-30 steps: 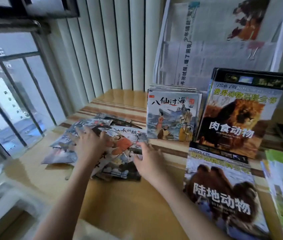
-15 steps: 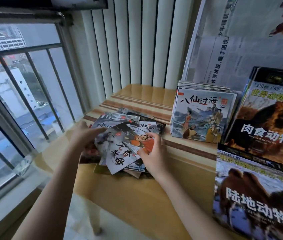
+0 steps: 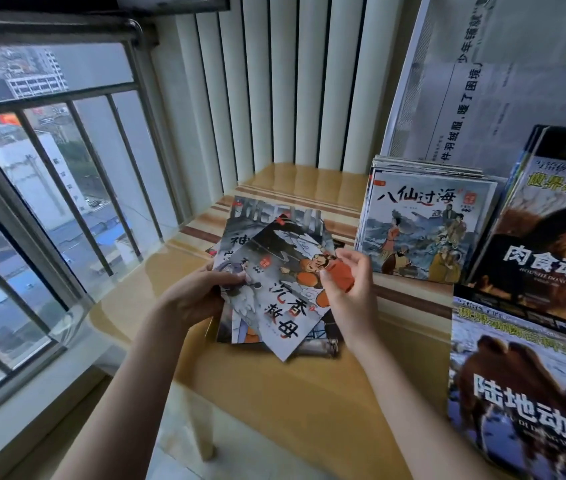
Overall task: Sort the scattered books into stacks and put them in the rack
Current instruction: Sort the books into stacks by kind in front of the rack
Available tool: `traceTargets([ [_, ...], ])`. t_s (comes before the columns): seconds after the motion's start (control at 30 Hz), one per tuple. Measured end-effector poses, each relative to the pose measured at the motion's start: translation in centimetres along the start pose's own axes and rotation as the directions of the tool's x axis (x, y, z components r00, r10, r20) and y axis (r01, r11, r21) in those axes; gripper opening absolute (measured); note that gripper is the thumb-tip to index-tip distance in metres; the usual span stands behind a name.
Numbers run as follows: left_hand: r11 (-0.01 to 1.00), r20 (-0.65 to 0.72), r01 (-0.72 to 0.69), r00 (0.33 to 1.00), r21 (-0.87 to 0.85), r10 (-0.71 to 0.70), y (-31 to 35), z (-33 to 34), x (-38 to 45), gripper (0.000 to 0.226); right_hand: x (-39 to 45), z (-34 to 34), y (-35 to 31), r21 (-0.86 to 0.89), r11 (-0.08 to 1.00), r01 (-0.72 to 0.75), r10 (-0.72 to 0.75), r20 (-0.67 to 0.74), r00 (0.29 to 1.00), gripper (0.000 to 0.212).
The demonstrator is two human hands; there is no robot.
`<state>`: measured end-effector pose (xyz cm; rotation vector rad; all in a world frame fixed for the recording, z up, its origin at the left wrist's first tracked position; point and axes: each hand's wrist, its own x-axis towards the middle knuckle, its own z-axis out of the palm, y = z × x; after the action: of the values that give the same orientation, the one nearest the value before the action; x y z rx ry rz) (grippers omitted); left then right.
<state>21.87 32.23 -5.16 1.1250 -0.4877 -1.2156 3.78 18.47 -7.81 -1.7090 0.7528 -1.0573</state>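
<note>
Wooden table (image 3: 274, 403) beside a barred window (image 3: 49, 202). Your left hand (image 3: 195, 296) grips the left edge of a fanned bundle of thin books (image 3: 274, 282), thumb on the covers. Your right hand (image 3: 350, 289) pinches the right edge of the top book, the other fingers curled loosely. Right of this grip, a standing stack (image 3: 426, 230) leans against the rack (image 3: 413, 98); two animal books (image 3: 530, 393) lie beyond it.
</note>
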Motion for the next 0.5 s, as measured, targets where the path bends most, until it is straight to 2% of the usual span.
traceTargets([
  [0.07,1.0,-0.039,0.005,0.999,0.004,-0.005,-0.3,0.1,-0.1,0.075,0.3,-0.3,-0.2,0.01,1.0,0.013,-0.013,-0.016,1.0,0.05],
  [0.17,0.995,-0.143,-0.104,0.984,0.015,0.105,-0.2,0.5,-0.2,0.048,0.9,-1.4,-0.7,0.066,0.993,-0.099,0.102,-0.038,0.994,0.067],
  [0.27,0.975,-0.121,-0.223,0.968,0.006,0.222,0.1,1.8,-0.5,0.045,1.3,-2.5,-0.8,0.096,0.971,-0.221,0.203,0.163,0.965,0.071],
  [0.33,0.958,-0.104,-0.277,0.953,0.076,0.284,0.8,3.2,-0.7,0.035,1.3,-2.9,-1.1,0.086,0.976,-0.201,0.178,0.222,0.959,0.067],
  [0.4,0.93,-0.079,-0.323,0.937,0.177,0.34,1.6,4.6,-0.9,0.024,1.5,-3.7,-1.9,0.049,0.985,-0.164,0.153,0.176,0.972,0.074],
  [0.5,0.844,0.007,-0.371,0.917,0.387,0.399,2.4,7.1,-1.0,0.024,2.3,-6.4,-2.6,0.033,0.995,-0.09,0.086,0.111,0.99,0.065],
])
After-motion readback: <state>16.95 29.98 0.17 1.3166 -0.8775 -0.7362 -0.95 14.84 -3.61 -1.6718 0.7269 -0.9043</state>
